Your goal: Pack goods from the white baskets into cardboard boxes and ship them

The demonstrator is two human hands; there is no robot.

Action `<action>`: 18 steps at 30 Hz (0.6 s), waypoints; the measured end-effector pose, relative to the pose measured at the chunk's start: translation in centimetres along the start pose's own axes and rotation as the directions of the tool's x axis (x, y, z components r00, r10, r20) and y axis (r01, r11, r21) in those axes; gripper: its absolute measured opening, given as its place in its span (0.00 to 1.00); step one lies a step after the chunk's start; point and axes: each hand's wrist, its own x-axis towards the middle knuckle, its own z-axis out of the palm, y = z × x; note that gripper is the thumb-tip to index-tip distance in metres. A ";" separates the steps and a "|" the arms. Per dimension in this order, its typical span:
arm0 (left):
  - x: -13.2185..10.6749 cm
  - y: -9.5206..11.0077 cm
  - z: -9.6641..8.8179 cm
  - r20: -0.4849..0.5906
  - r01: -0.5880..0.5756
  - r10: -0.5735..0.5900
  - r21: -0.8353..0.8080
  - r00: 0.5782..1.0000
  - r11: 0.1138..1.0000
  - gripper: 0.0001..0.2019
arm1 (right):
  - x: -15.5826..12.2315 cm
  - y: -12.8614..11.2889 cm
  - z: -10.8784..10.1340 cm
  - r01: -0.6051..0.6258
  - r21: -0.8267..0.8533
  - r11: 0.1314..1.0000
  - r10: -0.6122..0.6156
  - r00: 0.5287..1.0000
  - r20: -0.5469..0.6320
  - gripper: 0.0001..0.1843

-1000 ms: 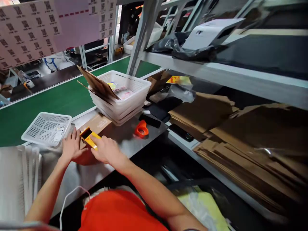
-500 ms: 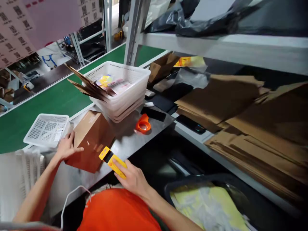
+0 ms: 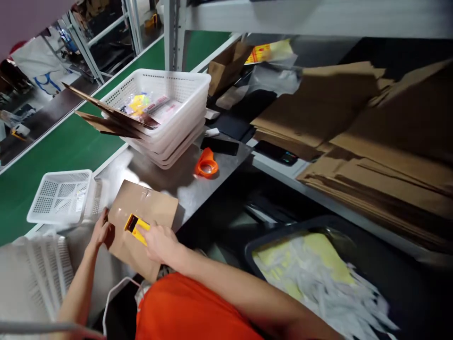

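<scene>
A brown cardboard box [image 3: 148,208] lies on the steel worktop [image 3: 184,182] close to my body. My right hand [image 3: 157,242] is closed round a yellow and black hand tool [image 3: 135,227] and presses its head against the box's top face. My left hand [image 3: 101,231] grips the box's left edge, fingers curled on the cardboard.
A stack of white baskets [image 3: 177,127] holds packets and flat cardboard pieces. An orange tape dispenser [image 3: 207,166] lies on the worktop. A small white basket [image 3: 62,196] sits left by the green conveyor [image 3: 53,151]. Flat cartons [image 3: 354,123] pile on the right shelf. A dark bin [image 3: 311,274] holds paper strips.
The box has been turned over and now lies flatter and nearer to me. My right hand brought the yellow tool from beside the box onto its top face.
</scene>
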 end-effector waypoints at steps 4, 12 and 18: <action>0.8 2.3 0.8 -0.047 0.180 -0.176 0.121 0.983 0.976 0.38 | -0.9 0.3 -0.4 -0.005 -0.006 1.000 0.005 1.000 0.017 0.36; 3.0 2.8 0.6 -0.045 0.199 -0.194 0.264 0.980 0.944 0.42 | -15.0 10.0 7.0 -0.254 -0.003 0.967 0.253 0.961 0.110 0.32; 3.5 3.4 0.6 -0.045 0.122 -0.114 0.428 0.993 0.896 0.43 | -14.0 13.4 11.4 -0.286 0.066 0.956 0.285 0.958 0.033 0.31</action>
